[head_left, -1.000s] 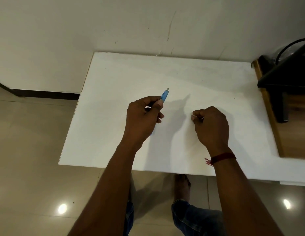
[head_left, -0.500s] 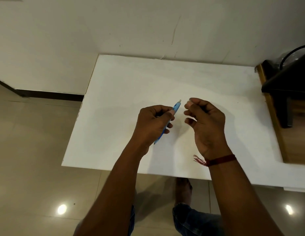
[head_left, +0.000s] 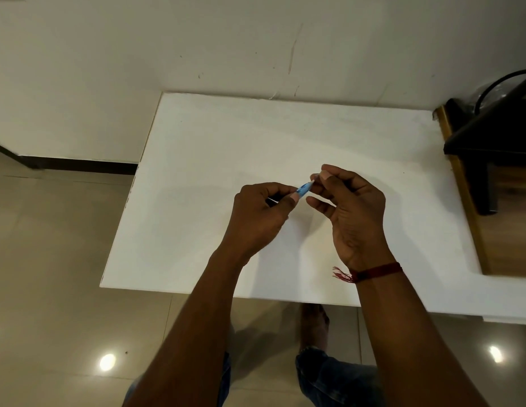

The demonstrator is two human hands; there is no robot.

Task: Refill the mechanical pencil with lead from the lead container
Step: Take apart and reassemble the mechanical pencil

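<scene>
A blue mechanical pencil (head_left: 303, 189) is gripped in my left hand (head_left: 260, 212), its upper end pointing up and to the right. Most of its barrel is hidden inside the fist. My right hand (head_left: 348, 212) is raised beside it, thumb and forefinger pinched together right at the pencil's upper end. Something small and pale shows between those fingertips; I cannot tell whether it is a lead or the pencil's cap. Both hands hover over the middle of the white table (head_left: 197, 171). No lead container shows anywhere in view.
The white table meets the wall at the back. A wooden surface (head_left: 508, 230) with a dark stand (head_left: 491, 148) and a black cable adjoins its right edge. Tiled floor lies to the left and in front, and my legs show below the table's front edge.
My right hand rose from the tabletop and moved left until its pinched fingertips met the pencil's upper end. My left hand shifted slightly right with the pencil.
</scene>
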